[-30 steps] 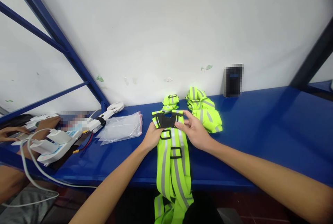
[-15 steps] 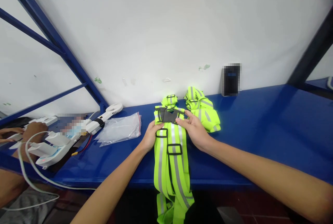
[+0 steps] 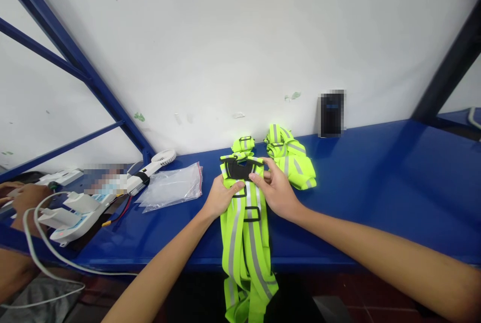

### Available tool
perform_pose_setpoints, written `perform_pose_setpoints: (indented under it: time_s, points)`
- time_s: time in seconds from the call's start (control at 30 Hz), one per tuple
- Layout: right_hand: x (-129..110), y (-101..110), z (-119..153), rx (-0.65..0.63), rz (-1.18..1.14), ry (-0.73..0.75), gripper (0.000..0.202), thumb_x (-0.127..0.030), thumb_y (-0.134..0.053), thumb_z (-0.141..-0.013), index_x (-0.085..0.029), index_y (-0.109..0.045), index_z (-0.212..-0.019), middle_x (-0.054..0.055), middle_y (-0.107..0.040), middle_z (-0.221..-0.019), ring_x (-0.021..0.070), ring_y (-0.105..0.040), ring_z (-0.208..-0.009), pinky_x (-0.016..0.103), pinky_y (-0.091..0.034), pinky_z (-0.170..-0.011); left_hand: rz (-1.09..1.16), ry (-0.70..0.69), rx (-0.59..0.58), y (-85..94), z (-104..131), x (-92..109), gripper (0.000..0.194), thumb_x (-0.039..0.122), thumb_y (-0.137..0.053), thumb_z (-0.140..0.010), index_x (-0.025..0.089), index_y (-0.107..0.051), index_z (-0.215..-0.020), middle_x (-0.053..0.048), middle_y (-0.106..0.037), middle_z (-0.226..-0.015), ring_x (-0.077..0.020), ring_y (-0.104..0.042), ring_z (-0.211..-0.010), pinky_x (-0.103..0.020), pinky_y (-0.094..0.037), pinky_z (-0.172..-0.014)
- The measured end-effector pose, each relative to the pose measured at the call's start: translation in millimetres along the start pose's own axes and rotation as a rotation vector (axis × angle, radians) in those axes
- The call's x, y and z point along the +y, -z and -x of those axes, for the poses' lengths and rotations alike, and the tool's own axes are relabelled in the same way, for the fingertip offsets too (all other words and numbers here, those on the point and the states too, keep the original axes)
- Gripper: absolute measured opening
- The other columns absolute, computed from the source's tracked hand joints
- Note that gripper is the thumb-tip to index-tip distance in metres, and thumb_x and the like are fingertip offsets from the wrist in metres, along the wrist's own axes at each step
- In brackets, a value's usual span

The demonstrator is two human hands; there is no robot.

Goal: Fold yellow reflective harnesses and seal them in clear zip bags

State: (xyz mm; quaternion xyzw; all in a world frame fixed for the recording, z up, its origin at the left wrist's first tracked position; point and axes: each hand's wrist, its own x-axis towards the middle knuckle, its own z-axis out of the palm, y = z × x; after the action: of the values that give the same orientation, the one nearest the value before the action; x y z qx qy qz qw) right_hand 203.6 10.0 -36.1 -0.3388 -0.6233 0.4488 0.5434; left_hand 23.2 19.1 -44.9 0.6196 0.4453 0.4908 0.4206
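A yellow-green harness of reflective straps [image 3: 235, 233] with grey stripes hangs over the front edge of the blue table [image 3: 361, 178]. My left hand [image 3: 220, 197] grips its left side, thumb lying by an upper black slider. My right hand [image 3: 276, 190] holds the upper right side, thumb on the black buckle [image 3: 239, 169] and index finger behind the strap. A black rectangular slider [image 3: 252, 213] sits lower on the straps. Behind the buckle is a small rolled strap bundle [image 3: 243, 144]; a larger bundle [image 3: 296, 163] lies behind my right hand.
Clear plastic bags [image 3: 171, 185], a white handheld fan [image 3: 161, 160] and a white power strip [image 3: 78, 213] with cables are on the left. Another person's hands [image 3: 30, 200] are at the far left. A black device [image 3: 331, 113] leans against the wall.
My left thumb has slid down and inward onto the strap by the upper slider. The buckle end has shifted slightly left and tilted. The other person's hands have moved left.
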Motion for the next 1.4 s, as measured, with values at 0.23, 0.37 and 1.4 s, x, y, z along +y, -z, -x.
perform_pose_setpoints:
  time_s: [0.23,0.37,1.4]
  points:
    - [-5.5,0.4,1.0,0.058,-0.084,0.021,0.034,-0.036,-0.060,-0.085,-0.025,-0.046,-0.114,-0.007,-0.043,-0.060,0.0135,-0.044,-0.049,0.026,-0.039,-0.052,0.079,0.101,0.028,-3.7,4.2,1.5,0.043,0.047,-0.063,-0.082,0.014,-0.066,-0.111,-0.007,-0.072,-0.101,-0.0224,-0.066,-0.089,-0.029,-0.050,-0.078]
    - [-4.6,1.8,0.8,0.047,-0.083,0.031,0.034,-0.035,-0.060,-0.084,-0.026,-0.046,-0.114,-0.006,-0.045,-0.061,0.0146,-0.048,-0.052,0.027,-0.042,-0.055,0.178,0.093,-0.038,-5.8,5.0,4.1,0.044,0.039,-0.069,-0.080,0.016,-0.063,-0.116,-0.008,-0.071,-0.108,-0.0227,-0.065,-0.098,-0.030,-0.049,-0.085]
    - [-6.1,2.6,-1.4,0.025,0.093,0.119,0.025,-0.026,-0.058,-0.082,-0.024,-0.050,-0.105,-0.002,-0.056,-0.074,0.0122,-0.053,-0.053,0.023,-0.041,-0.047,0.356,0.289,-0.142,-6.9,2.6,4.1,0.038,0.037,-0.081,-0.067,0.009,-0.072,-0.092,-0.011,-0.074,-0.088,-0.0216,-0.069,-0.076,-0.032,-0.052,-0.075]
